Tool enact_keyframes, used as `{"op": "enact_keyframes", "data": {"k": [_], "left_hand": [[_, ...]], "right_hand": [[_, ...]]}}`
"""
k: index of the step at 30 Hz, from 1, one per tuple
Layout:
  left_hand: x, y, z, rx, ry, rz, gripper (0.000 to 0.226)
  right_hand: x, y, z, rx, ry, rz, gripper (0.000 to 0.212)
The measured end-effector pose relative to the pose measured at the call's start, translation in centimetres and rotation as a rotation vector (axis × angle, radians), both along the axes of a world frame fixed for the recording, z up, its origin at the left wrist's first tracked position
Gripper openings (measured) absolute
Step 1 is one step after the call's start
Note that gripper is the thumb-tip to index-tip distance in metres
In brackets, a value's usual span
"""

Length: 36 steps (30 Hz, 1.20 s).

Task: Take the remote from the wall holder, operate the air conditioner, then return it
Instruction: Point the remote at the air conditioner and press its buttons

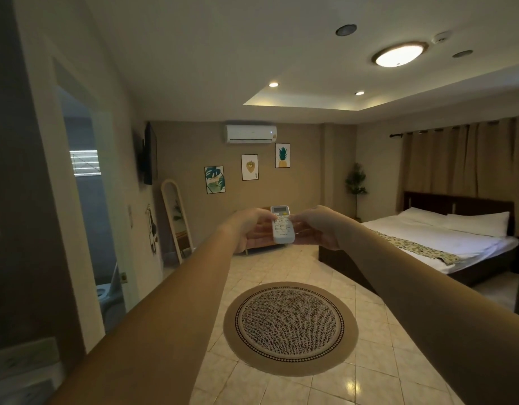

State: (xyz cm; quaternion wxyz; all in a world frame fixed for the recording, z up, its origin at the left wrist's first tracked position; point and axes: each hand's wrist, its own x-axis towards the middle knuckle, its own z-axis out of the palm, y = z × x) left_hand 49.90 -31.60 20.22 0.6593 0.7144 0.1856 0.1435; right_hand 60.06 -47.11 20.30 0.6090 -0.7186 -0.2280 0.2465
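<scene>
Remote (282,226), white plastic w/ small grey display and rows of buttons, sits upright at arm's length, held in mid-air between both hands. Left hand (250,228) cups it from below and behind, fingers curled round the body; right hand (316,226) pinches its right edge, thumb on the buttons (which one, can't tell). White wall-mounted air conditioner (250,133) hangs high on the far tan wall, above three framed prints (249,167). Round woven rug (290,328) lies on the tiled floor below.

A white remote (282,225) with a small grey display at its top end and rows of pale buttons is held out at arm's length, upright and face toward the camera, directly below the white air conditioner (250,133) mounted high on the far wall.
</scene>
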Motion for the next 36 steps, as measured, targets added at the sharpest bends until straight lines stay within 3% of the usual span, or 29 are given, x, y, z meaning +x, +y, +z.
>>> {"op": "enact_keyframes", "data": {"k": [9,36], "left_hand": [[-0.8,0.1,0.8,0.009,0.014,0.01,0.01],[-0.8,0.3,1.4,-0.042,0.029,0.084,0.015]], "right_hand": [[0.0,1.1,0.3,-0.007,-0.02,-0.016,0.023],[1.0,2.3,0.6,-0.002,-0.047,-0.019,0.028]]}}
